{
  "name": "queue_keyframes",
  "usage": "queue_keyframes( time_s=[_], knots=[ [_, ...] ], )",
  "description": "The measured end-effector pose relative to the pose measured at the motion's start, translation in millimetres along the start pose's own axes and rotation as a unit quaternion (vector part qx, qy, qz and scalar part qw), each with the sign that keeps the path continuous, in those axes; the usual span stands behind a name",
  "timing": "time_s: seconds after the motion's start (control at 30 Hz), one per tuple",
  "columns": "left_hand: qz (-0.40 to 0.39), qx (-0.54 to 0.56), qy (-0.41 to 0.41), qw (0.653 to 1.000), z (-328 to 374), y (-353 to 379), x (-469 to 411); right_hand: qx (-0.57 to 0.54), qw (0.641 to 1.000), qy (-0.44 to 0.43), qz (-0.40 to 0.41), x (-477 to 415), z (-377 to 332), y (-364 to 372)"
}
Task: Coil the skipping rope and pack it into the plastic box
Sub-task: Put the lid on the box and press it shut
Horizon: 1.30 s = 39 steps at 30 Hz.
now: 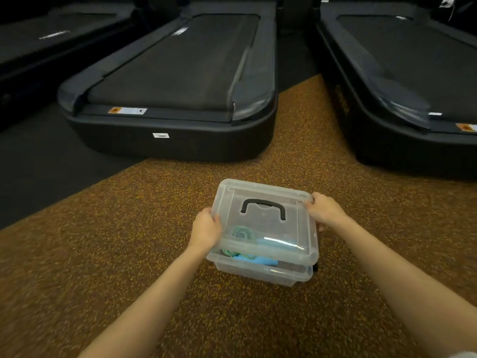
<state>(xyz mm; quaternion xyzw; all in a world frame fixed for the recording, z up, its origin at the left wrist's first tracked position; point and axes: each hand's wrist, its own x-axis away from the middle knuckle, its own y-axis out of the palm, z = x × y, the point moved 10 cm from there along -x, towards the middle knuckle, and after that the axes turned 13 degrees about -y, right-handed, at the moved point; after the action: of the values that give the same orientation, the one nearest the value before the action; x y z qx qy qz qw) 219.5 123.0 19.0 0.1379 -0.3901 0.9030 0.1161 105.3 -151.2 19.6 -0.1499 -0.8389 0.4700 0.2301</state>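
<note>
A clear plastic box (263, 273) stands on the speckled brown floor mat. Its clear lid (268, 223), with a black handle (263, 206), rests over the box, with a gap showing along the near edge. My left hand (206, 229) grips the lid's left edge. My right hand (325, 210) grips the lid's right edge. Inside, seen through the plastic, lies the coiled green skipping rope (242, 233) with its blue handles (258, 260).
A black treadmill (175, 81) stands just beyond the box, and another treadmill (402, 81) stands to the right. A third treadmill (38, 42) is at the far left. Dark flooring (38, 177) borders the brown mat (103, 254) on the left.
</note>
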Motion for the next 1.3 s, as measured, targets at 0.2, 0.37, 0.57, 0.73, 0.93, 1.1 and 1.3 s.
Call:
queue_keyframes(
  time_s=[0.2,0.37,0.57,0.73,0.93,1.1,1.3],
  knots=[
    [0.003,0.0,0.017,1.0,-13,13,-3,0.036,0.999,0.014,-0.021,4,12,16],
    [0.025,0.003,0.04,0.999,-17,13,-1,0.048,0.999,0.011,-0.011,0,12,19],
    [0.033,-0.008,0.037,0.999,-27,18,-3,0.067,0.998,0.008,-0.011,-4,10,21],
    [0.027,-0.015,0.035,0.999,-28,21,-5,0.064,0.998,0.017,-0.007,-5,12,21],
    [0.01,-0.01,0.03,0.999,-33,23,-9,0.061,0.997,0.036,-0.018,-2,11,21],
    [0.005,-0.006,0.032,0.999,-37,25,-9,0.058,0.997,0.048,-0.033,0,12,24],
    [0.012,-0.018,0.042,0.999,-39,27,-7,0.085,0.995,0.036,-0.025,1,16,24]
  ],
)
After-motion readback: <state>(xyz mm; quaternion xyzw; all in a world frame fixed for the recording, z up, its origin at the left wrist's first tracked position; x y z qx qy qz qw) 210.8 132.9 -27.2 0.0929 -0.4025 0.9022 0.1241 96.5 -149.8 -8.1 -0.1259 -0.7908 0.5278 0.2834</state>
